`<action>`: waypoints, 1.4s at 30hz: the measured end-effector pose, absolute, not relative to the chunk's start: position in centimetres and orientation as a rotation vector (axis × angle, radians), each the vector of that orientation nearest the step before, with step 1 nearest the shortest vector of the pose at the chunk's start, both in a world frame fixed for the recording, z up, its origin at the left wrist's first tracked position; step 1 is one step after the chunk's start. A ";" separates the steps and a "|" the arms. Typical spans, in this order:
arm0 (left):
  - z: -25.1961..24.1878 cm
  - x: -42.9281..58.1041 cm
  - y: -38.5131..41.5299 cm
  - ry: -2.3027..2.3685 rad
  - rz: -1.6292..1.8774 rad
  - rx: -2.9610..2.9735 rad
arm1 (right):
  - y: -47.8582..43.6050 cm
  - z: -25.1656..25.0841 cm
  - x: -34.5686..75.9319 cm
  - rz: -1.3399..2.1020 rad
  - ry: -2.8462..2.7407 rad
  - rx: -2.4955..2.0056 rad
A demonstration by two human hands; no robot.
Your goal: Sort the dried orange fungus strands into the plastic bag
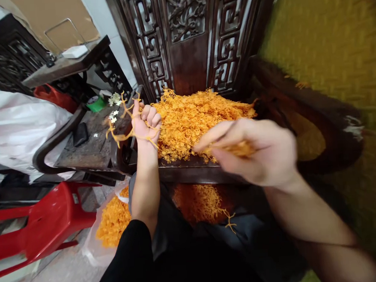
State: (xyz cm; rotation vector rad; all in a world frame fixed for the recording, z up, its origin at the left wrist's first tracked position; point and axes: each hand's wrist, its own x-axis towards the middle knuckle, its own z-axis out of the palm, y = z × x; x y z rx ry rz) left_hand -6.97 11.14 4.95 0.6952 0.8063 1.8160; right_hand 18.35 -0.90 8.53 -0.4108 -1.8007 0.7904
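My left hand (148, 122) is raised with its fingers curled round a thin, branching orange stem (120, 138), which looks like plastic. Its forked ends stick out to the left and above the thumb. My right hand (269, 152), a little blurred, is closed round a small bunch of orange pieces (240, 148), thumb and fingertips close together at the front. Behind both hands a large heap of tangled orange pieces (189, 119) lies on a dark carved wooden chair seat (190, 174). Lower down, more branched orange stems (208, 202) lie near my lap.
At the lower left a translucent bag (94, 252) holds more orange pieces, beside a red plastic stool (52, 219). A wooden side table (79, 157) bears green tape (97, 104), small white flowers (113, 116) and a dark wallet-like item (80, 134). Yellow woven matting (329, 41) stands at the right.
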 end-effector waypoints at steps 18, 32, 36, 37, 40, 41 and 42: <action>5.8 -4.2 5.7 0.697 1.584 1.121 | 5.5 1.5 12.3 1.628 -1.243 -0.726; 6.3 -4.0 5.8 1.071 0.900 1.773 | 6.5 2.5 16.8 0.288 -1.985 -0.950; 5.8 -3.1 5.7 1.180 0.987 1.984 | 6.2 2.7 17.2 0.118 -2.037 -1.165; 5.7 -2.9 5.8 1.188 1.040 1.981 | 6.2 2.9 17.3 0.146 -2.067 -1.158; 5.1 -2.3 6.0 1.156 1.194 1.789 | 6.2 3.6 17.4 0.410 -2.066 -1.036; 5.0 -2.0 6.0 1.137 1.237 1.726 | 6.1 3.8 17.4 0.502 -2.025 -1.003; 5.0 -1.6 6.0 1.124 1.280 1.694 | 6.1 3.9 17.3 0.564 -1.975 -0.990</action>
